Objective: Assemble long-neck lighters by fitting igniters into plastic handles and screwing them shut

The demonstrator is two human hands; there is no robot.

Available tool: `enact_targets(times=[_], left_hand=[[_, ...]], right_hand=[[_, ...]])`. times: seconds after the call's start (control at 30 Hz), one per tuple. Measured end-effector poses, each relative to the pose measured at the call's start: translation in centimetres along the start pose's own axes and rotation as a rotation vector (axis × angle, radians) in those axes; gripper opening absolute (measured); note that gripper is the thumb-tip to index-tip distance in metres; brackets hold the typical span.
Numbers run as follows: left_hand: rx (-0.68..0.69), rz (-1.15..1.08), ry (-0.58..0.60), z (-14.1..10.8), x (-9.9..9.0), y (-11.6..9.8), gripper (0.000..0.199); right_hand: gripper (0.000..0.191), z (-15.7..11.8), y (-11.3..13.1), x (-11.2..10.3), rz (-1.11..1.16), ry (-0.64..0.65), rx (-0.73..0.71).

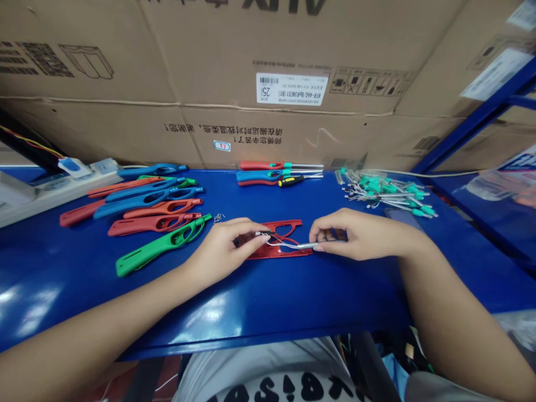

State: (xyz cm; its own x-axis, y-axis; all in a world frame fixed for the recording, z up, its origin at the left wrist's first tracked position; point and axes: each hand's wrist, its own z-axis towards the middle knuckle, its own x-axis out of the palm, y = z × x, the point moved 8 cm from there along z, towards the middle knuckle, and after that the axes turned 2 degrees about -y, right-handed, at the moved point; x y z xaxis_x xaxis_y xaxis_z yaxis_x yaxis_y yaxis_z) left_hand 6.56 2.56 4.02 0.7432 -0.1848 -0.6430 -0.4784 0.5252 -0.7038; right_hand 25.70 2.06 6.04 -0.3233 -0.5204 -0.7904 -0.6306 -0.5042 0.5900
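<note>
In the middle of the blue table lie red lighter housing halves (280,254), opened out flat. My left hand (230,243) is closed over them, pinching a small dark part (264,233) between thumb and fingers; its exact kind is too small to tell. Thin white wires (281,244) run from near my left fingertips to a slim silver metal tube (307,245). That tube is gripped by my right hand (355,234), just right of the housing, with the thumb below and curled fingers above. Part of the tube is hidden by the fingers.
Several red, blue, orange and green lighter housings (157,245) lie at left beside a white power strip (84,177). Finished-looking lighters (259,177) and a yellow-black screwdriver (291,181) lie at the back. Green-ended metal tubes with wires (389,192) are heaped at right. Cardboard boxes (209,67) stand behind.
</note>
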Motion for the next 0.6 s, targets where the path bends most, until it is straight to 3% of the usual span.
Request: enact_targets(times=[0.3, 0.6], left_hand=[[0.091, -0.015, 0.115, -0.3, 1.6, -0.7, 0.025], [0.054, 0.004, 0.030, 0.0, 1.5, -0.7, 0.019]], right_hand=[[0.009, 0.0, -1.5, 0.3, -0.069, 0.027, 0.032], [0.011, 0.2, -1.8, 0.6, -0.219, 0.009, 0.086]])
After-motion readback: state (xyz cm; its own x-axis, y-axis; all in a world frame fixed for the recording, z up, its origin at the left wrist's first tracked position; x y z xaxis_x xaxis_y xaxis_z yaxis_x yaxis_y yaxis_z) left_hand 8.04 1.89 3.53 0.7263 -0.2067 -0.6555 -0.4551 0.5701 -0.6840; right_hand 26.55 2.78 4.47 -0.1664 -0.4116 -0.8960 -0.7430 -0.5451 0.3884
